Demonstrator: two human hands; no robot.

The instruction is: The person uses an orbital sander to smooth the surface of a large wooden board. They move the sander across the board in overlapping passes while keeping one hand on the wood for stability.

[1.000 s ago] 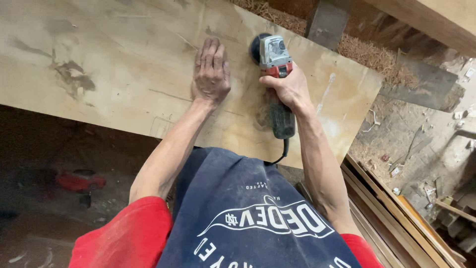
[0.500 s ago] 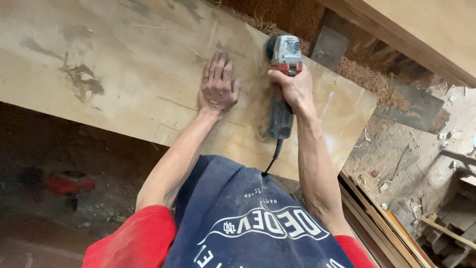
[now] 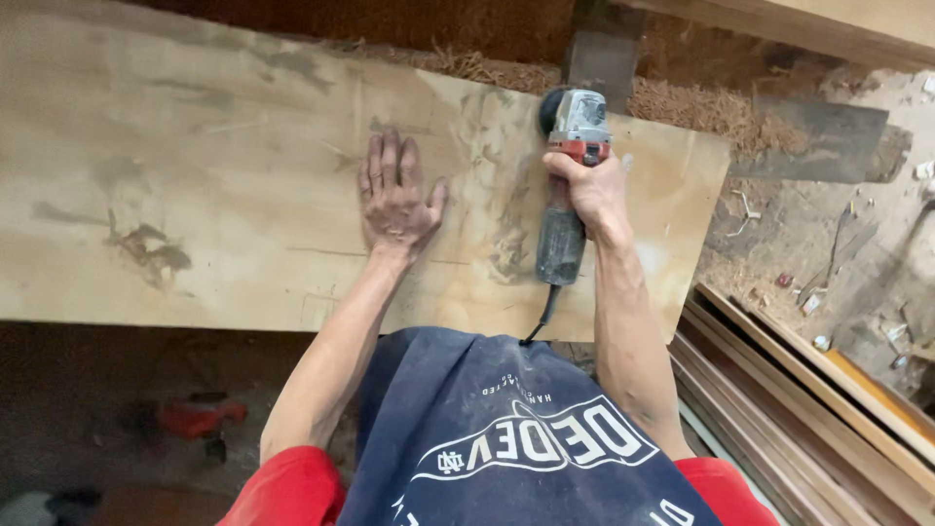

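Dusty plywood lies under both hands. The right hand [image 3: 591, 190] is wrapped tight around the neck of an angle grinder [image 3: 570, 190], fingers together and clamped on the body just below the red collar. The grinder's long axis runs close to 12–6 o'clock, tilted slightly: grey metal head and dark disc at 12, near the far edge of the board [image 3: 195, 156]; the dull grey barrel trails toward 6, with a black cord [image 3: 539, 319] leaving its tail and dropping over the near edge. The left hand [image 3: 394, 200] is pressed flat on the board, fingers straight and nearly together, thumb splayed toward 3, gripping nothing. The grinder lies at 3 o'clock from that hand, near but apart; the right hand is the one on it.

The board is pale, smooth, streaked with grey smears and a dark stain [image 3: 146, 248] at 9. Coarse shavings [image 3: 682, 102] are heaped beyond the far edge at 12–1. Long timber strips [image 3: 779, 390] are stacked at 4. A navy apron and red sleeves fill the near foreground.
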